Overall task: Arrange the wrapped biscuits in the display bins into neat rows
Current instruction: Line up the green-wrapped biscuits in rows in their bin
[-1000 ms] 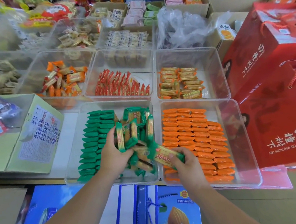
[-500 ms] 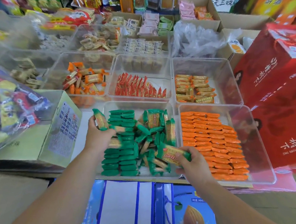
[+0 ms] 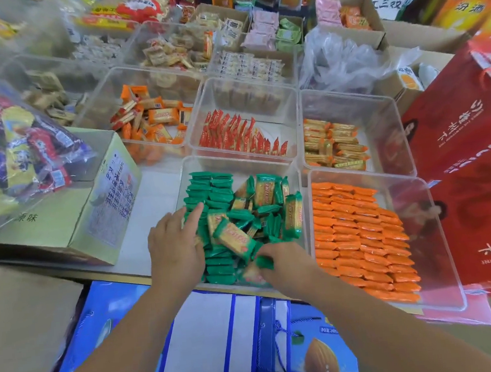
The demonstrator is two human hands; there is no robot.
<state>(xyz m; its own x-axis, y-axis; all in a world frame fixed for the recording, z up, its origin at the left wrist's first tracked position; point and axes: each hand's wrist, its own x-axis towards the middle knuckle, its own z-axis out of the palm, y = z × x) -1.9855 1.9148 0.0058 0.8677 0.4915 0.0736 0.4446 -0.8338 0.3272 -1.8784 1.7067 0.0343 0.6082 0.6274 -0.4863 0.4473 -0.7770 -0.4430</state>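
A clear bin (image 3: 237, 160) at the front centre holds green-wrapped biscuits (image 3: 211, 189). They stand in neat rows on its left side and lie in a loose heap (image 3: 270, 210) on its right. My left hand (image 3: 174, 248) rests on the left rows with its fingers stretched out and its index finger pointing forward. At the bin's front edge, my right hand (image 3: 289, 264) pinches the end of one green biscuit packet (image 3: 235, 240) that lies slanted across the heap. The bin to the right (image 3: 443, 244) holds orange-wrapped biscuits (image 3: 360, 234) in tidy rows.
Behind stand bins of red packets (image 3: 239, 135), yellow packets (image 3: 334, 144) and loose orange packets (image 3: 154, 119). A cardboard box (image 3: 62, 224) carrying a bag of sweets (image 3: 9, 148) sits at the left. Red gift boxes (image 3: 476, 163) stand at the right and blue boxes (image 3: 205, 339) below.
My left hand has let go of the green packet it carried to the left rows and now lies flat on them. My right hand still holds its packet, lower at the bin's front.
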